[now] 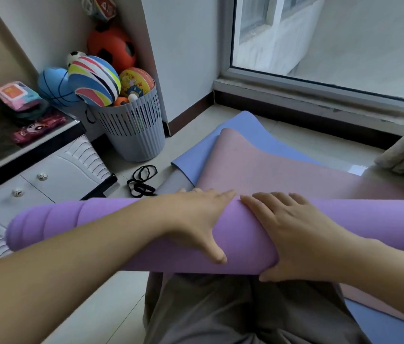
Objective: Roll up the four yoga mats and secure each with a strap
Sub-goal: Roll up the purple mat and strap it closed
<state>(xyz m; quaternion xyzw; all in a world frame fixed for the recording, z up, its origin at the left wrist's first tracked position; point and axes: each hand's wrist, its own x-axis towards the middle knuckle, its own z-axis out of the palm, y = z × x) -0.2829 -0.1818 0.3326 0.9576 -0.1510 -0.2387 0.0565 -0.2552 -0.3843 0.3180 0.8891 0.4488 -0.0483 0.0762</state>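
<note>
- Floor (292, 131), window side: pink mat (270, 165) lies flat on the blue mat (245, 125). A grey edge (173, 181) peeks out at their left, likely a fourth mat. None of these is rolled yet.
- Purple mat (96, 219): fully rolled, lying crosswise over your lap, clear of the floor. Its left end is telescoped, with the layers stepped outward.
- Slatted basket (136, 135) of balls stands in the floor's far left corner. Not part of the job.
- Right hand (295, 232): clasps the roll at mid-length, fingers over the top, thumb tucked under the near side.
- Left hand (196, 219): just beside the right, palm and flat fingers pressing on the roll, thumb splayed down the near face.
- Black straps (142, 181): loose loops on the floor between basket and roll, none fitted.
- Step in hand, as I judge it: holding the first roll tight before strapping.
- Next move calls for one hand to keep clamping while the other reaches left and forward for a strap. Expect the roll to spring loose if both hands ease off.
</note>
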